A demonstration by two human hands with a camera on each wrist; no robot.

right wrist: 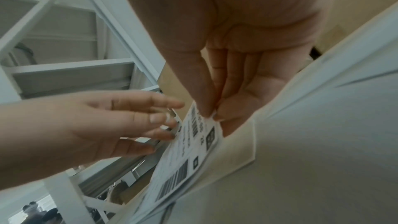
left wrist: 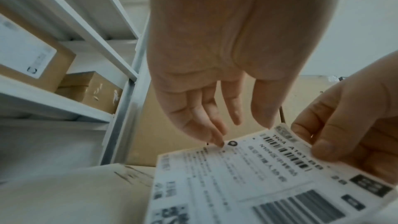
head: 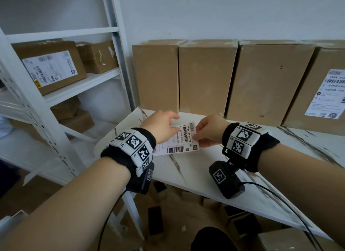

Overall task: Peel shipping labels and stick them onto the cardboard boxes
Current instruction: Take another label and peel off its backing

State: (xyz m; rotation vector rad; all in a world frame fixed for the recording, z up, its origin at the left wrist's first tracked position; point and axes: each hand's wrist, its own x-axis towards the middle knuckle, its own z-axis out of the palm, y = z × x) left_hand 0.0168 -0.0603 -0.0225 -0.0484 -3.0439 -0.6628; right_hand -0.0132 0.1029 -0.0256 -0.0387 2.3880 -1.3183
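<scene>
A white shipping label [head: 179, 140] with barcodes hangs just above the white marbled table [head: 196, 172]. My right hand [head: 209, 131] pinches its right edge between thumb and fingers [right wrist: 206, 101]. My left hand [head: 162, 125] reaches in from the left with straight fingers [left wrist: 215, 135] whose tips touch the label's [left wrist: 237, 176] far edge. Several tall cardboard boxes stand along the back of the table; the leftmost box [head: 155, 77] and its neighbour [head: 205, 78] have bare fronts. The rightmost box [head: 306, 93] carries a stuck label [head: 328, 93].
A white metal shelf rack [head: 61, 86] stands at the left and holds labelled cardboard boxes [head: 50, 65]. Flattened cardboard and dark objects [head: 155, 220] lie on the floor under the table. Cables [head: 280, 200] run from the wrist cameras over the table's front edge.
</scene>
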